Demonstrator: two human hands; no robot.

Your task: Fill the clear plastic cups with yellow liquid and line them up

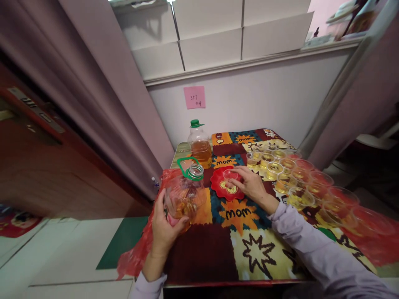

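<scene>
My left hand [166, 226] is wrapped round the lower part of a clear plastic jug [187, 191], which has a green carrying ring and an uncapped mouth. Some amber liquid lies low in this jug, and it tilts slightly. My right hand [251, 185] pinches a small clear plastic cup [230, 175] over a red scalloped plate [220, 193] with a yellow picture at its centre. Whether the cup touches the plate I cannot tell. Behind the held jug stands a second jug [201, 151], closed with a green cap and partly full of amber liquid.
Several clear cups [274, 169] with yellowish liquid stand in rows at the right, some over red plastic film [370, 245]. More red film [137, 253] hangs over the table's left edge. A patterned cloth [202, 253] covers the table. A pink note [195, 97] is on the wall.
</scene>
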